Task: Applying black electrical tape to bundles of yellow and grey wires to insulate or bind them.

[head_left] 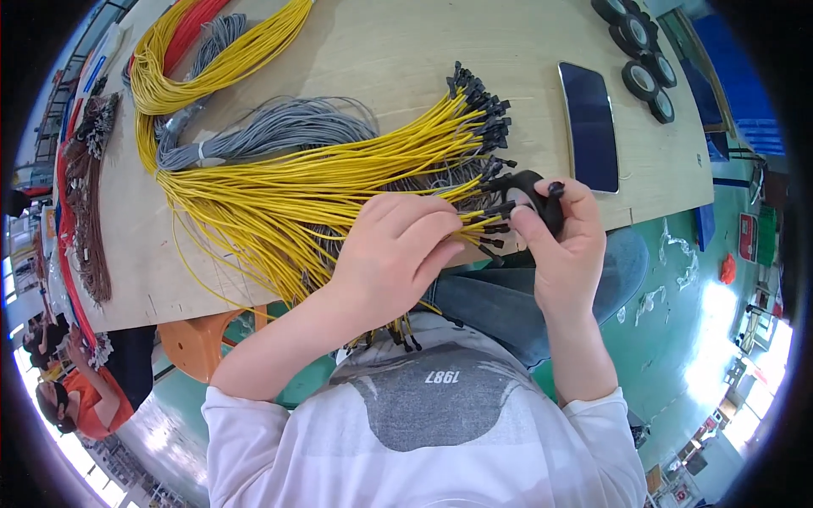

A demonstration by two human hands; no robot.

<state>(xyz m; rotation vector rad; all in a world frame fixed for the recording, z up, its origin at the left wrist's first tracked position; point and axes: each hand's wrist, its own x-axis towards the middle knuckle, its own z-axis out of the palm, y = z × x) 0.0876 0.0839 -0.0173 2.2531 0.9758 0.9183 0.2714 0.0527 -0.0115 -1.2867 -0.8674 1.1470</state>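
Note:
My left hand (391, 254) is closed on yellow wires (468, 217) close to their black ends, its fingertips pinched together. Facing it, my right hand (572, 254) grips a roll of black tape (549, 203) between thumb and fingers. The thumb presses beside a black wire end (501, 209) that touches or nearly touches the roll; exactly how they meet is hidden. A large fan of yellow wires (279, 188) spreads across the table under and beyond my left hand. Many of these wires end in small black connectors (483, 106) bunched at the right.
Grey wires (279, 125) lie tied behind the yellow fan, with red wires (188, 35) farther back. A phone (590, 127) and several black tape rolls (639, 80) rest on the wooden table (381, 46) at right. An orange stool (196, 345) stands below; another person (89, 398) sits at far left.

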